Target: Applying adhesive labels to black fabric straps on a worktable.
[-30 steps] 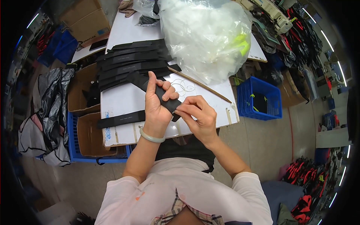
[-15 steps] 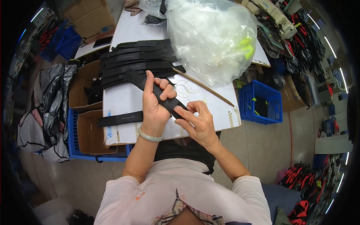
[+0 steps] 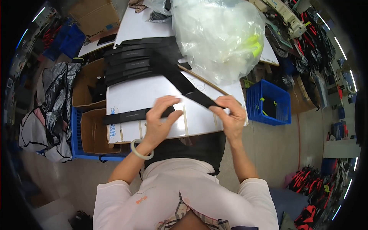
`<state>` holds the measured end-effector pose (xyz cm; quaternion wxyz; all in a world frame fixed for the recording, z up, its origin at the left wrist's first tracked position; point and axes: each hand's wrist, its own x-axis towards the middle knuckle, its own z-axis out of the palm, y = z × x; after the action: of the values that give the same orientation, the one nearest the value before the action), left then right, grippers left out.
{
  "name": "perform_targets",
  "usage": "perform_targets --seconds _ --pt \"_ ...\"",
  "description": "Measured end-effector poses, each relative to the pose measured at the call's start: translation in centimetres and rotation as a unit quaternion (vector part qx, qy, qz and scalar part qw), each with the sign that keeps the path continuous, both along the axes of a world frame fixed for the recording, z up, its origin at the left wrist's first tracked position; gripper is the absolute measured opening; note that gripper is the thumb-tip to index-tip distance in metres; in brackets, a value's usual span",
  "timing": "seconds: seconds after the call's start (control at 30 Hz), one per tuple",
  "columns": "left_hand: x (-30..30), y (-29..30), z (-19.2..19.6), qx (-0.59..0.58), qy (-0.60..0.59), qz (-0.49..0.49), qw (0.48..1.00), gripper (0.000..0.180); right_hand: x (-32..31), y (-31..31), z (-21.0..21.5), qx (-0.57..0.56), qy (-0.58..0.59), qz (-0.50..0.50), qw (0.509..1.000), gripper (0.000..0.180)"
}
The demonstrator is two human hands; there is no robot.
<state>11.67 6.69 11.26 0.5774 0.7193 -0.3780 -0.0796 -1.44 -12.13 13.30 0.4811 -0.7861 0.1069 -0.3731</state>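
Note:
My right hand [image 3: 232, 119] pinches the near end of a black fabric strip [image 3: 188, 87] between thumb and fingers. That strip slants up and left across the table, its far end blurred over a stack of similar black strips [image 3: 128, 65]. My left hand [image 3: 159, 122] has its thumb and fingers apart, with nothing between them. Under and beside it, another black strip [image 3: 128, 116] lies flat along the table's near left side. A thin wooden stick [image 3: 209, 83] rests diagonally to the right of the held strip, partly hidden by it.
A large clear plastic bag [image 3: 218, 38] with white filling covers the white table's [image 3: 132, 96] far right part. Cardboard boxes [image 3: 96, 140] in a blue crate stand left of the table. Another blue crate [image 3: 268, 119] sits at the right, below a sewing machine [image 3: 287, 19].
My left hand has let go of the black strip and moved down and left. My right hand has moved right, drawing the strip out straighter across the table.

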Motion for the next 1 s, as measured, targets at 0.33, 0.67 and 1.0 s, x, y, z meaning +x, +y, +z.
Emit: perform_targets --seconds 0.33,0.67,1.0 --pt "4.9 6.0 -9.9 0.268 -0.317 0.041 0.909 0.040 -5.2 -1.1 -10.6 -0.366 0.064 -0.028 0.928 0.029" --pt "-6.9 -1.5 -4.4 0.148 -0.249 -0.160 0.944 0.046 -6.1 0.7 -11.7 -0.348 0.247 -0.046 0.903 0.050" --pt "-4.8 -4.3 -9.1 0.118 -0.243 -0.165 0.949 0.048 -10.5 -3.4 -12.5 -0.335 0.232 -0.076 0.910 0.037"
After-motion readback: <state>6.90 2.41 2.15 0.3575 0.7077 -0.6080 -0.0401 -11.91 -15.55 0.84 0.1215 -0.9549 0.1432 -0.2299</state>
